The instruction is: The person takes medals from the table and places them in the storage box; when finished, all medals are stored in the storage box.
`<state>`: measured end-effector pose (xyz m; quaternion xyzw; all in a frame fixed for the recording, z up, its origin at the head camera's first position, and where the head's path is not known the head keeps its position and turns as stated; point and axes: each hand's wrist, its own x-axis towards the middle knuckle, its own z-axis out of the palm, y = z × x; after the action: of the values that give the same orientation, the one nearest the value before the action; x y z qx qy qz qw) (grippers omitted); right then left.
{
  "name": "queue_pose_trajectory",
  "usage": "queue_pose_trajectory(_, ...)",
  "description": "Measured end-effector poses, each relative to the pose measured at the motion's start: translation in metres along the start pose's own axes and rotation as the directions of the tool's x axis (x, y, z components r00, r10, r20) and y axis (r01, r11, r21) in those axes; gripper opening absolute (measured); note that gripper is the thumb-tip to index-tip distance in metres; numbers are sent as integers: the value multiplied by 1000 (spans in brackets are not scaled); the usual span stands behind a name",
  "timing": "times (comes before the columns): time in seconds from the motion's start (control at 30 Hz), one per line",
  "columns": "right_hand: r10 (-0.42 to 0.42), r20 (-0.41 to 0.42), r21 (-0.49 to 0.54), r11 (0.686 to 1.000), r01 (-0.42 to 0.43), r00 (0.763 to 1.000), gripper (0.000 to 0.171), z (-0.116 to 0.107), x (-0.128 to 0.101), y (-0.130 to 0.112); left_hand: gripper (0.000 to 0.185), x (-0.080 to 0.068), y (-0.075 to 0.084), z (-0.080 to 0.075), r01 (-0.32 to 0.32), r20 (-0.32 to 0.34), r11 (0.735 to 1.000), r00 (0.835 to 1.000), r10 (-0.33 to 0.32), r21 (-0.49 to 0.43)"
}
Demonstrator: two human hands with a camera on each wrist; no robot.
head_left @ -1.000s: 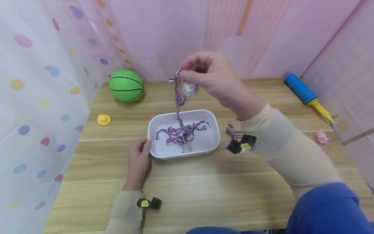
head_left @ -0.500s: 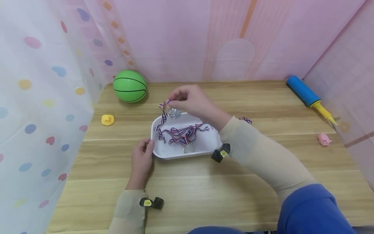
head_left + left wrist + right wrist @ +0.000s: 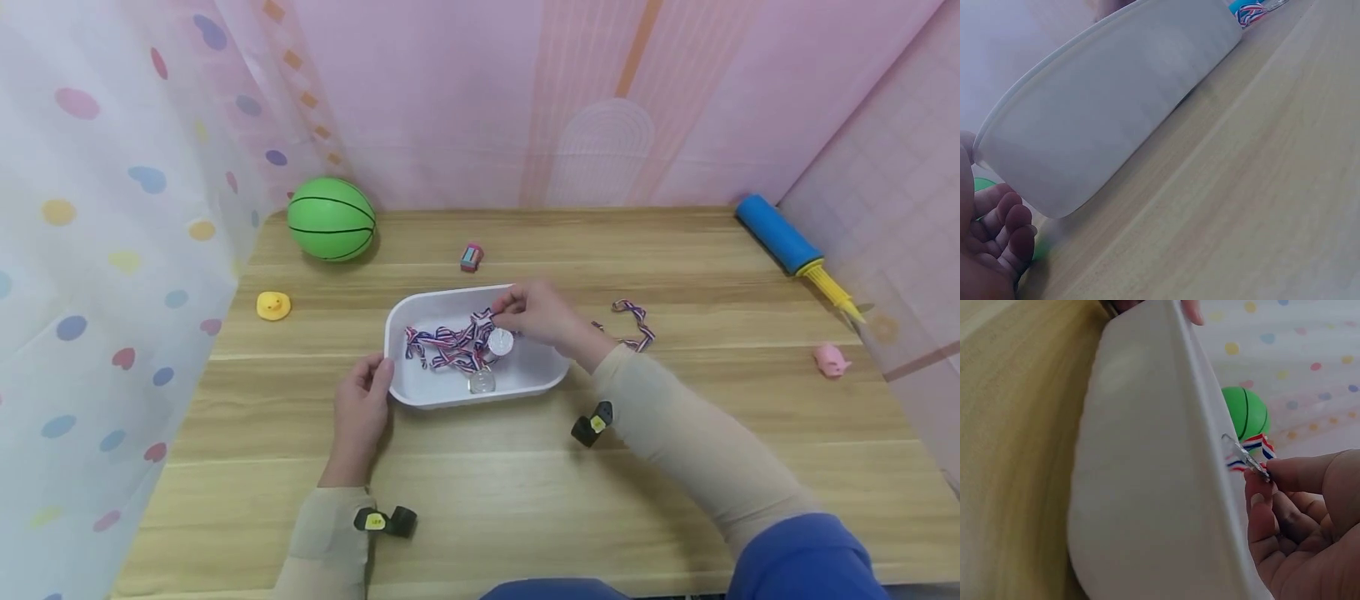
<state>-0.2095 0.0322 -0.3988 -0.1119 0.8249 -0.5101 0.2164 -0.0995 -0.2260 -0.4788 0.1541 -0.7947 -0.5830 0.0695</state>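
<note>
A white plastic tub sits mid-table, holding tangled red, white and blue ribbons and a round silver medal near its front wall. The left hand grips the tub's left end, thumb at the rim and fingers along the outer wall. Inside the tub's right half, the right hand pinches a second silver medal with its striped ribbon. In the right wrist view, that medal shows edge-on between thumb and fingertip. Its ribbon overlaps the other ribbons in the head view.
Another striped ribbon lies right of the tub, partly behind the right wrist. Behind the tub is a small pink and blue object. Around the table stand a green ball, yellow duck, blue-yellow hand pump and pink pig.
The right hand has lowered the medal from above the tub into it, swinging left and then back right. The small pink and blue object has come into view. The left hand stays at the rim.
</note>
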Motion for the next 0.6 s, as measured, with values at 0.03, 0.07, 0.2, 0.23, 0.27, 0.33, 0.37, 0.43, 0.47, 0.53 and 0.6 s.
queue_pose_trajectory(0.03,-8,6,-15,1000,8,1000,12,3,0,2,42,0,0,0,-8,-4,1000,1000,8,-1)
queue_pose_trajectory(0.07,-13,12,-25,1000,13,1000,12,6,0,5,41,0,0,0,-14,-7,1000,1000,14,-1)
queue_pose_trajectory(0.2,-9,33,-82,997,12,999,11,15,0,12,40,-1,1,0,-19,-11,1000,1000,19,4)
queue_pose_trajectory(0.23,-7,41,-88,996,11,999,11,17,0,14,40,-1,1,0,-21,-14,1000,1000,21,4)
queue_pose_trajectory(0.27,-1,48,-93,996,5,999,12,18,-1,15,39,-1,2,0,-20,-15,1000,1000,20,6)
queue_pose_trajectory(0.33,8,59,-100,995,-2,998,13,20,-2,15,39,-1,2,1,-25,-19,1000,1000,25,7)
queue_pose_trajectory(0.37,6,66,-99,995,0,998,13,21,-4,15,38,-1,3,1,-26,-22,1000,999,27,9)
queue_pose_trajectory(0.43,3,71,-102,995,5,997,13,23,-6,13,40,-1,2,1,-21,-21,1000,1000,21,12)
queue_pose_trajectory(0.47,-1,76,-109,994,10,997,13,24,-7,13,40,-1,2,0,-16,-18,1000,1000,16,13)
queue_pose_trajectory(0.53,-12,91,-118,993,23,996,12,26,-9,13,43,-1,2,0,-5,-11,1000,1000,5,18)
queue_pose_trajectory(0.6,-19,110,-121,992,33,994,10,29,-10,14,44,-1,1,0,4,-7,1000,1000,-4,20)
